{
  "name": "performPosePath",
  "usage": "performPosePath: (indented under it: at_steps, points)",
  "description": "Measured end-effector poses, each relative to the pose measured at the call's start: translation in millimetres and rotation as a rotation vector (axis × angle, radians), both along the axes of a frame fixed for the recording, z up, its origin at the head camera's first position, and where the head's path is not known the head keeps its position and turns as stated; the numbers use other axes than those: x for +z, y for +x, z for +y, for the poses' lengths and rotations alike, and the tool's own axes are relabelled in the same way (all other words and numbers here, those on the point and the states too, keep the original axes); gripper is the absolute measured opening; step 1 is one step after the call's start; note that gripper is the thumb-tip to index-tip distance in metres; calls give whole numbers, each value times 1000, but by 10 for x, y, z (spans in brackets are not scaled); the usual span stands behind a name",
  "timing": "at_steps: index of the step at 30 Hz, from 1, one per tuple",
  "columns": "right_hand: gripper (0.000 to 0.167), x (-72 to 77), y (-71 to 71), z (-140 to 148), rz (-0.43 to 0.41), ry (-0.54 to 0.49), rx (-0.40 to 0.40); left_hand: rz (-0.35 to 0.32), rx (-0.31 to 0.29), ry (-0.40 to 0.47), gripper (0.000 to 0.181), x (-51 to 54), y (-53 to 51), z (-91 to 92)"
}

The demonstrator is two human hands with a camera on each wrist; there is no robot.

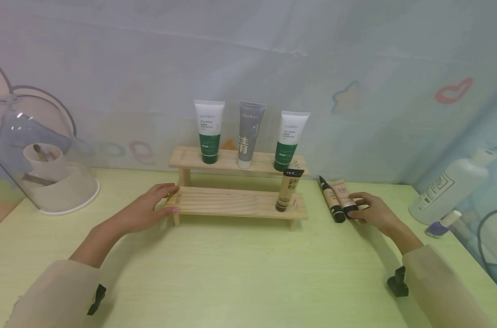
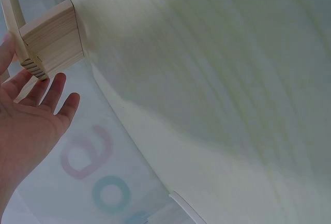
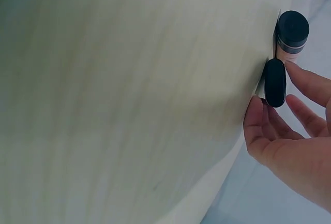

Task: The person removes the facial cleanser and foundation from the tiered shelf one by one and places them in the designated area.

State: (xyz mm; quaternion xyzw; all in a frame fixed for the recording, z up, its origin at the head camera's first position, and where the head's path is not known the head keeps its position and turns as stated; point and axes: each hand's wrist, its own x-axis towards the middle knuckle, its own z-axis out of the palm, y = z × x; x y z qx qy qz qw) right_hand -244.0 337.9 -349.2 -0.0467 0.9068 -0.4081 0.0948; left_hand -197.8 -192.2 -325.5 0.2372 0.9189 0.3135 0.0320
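Observation:
A two-tier wooden stand (image 1: 240, 200) is on the table; my left hand (image 1: 148, 210) holds the left end of its lower board, thumb in front and fingers behind. In the left wrist view the board end (image 2: 32, 61) sits between thumb and fingers. To the right, my right hand (image 1: 373, 210) pinches a beige BB cream tube (image 1: 342, 193) lying flat, near its black cap (image 3: 275, 83). A slimmer beige tube with a pointed black end (image 1: 329, 196) lies beside it. One small yellowish tube (image 1: 287, 190) stands on the lower board's right side.
On the upper tier stand a white-green tube (image 1: 209, 130), a grey tube (image 1: 250, 132) and another white-green tube (image 1: 290, 139). A clear-domed holder (image 1: 64, 191) with brushes is at left. At right are a white pump bottle (image 1: 449, 189) and purple nail polish (image 1: 438, 228).

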Motion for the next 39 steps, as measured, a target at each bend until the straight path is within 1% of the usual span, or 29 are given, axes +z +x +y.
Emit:
performPosePath:
  at_steps: [3, 9, 16, 28, 34, 39]
  points:
    - [56, 3, 2, -5, 3, 24, -1, -4, 1, 0, 61, -7, -7, -3]
    - [55, -2, 9, -10, -6, 23, -3, -3, 3, -2, 61, -19, -11, -8]
    - [55, 8, 30, -15, -4, 47, -2, -3, 6, -2, 60, -20, 0, -11]
    - [61, 34, 54, 13, -43, 25, -22, -1, -4, -1, 60, -3, 1, -6]
    - [58, 69, 72, 51, -35, 29, -18, -1, -3, -6, 60, -2, -7, -6]
    - [57, 154, 113, 64, 9, 49, 1, -3, -1, -3, 60, 3, 0, -4]
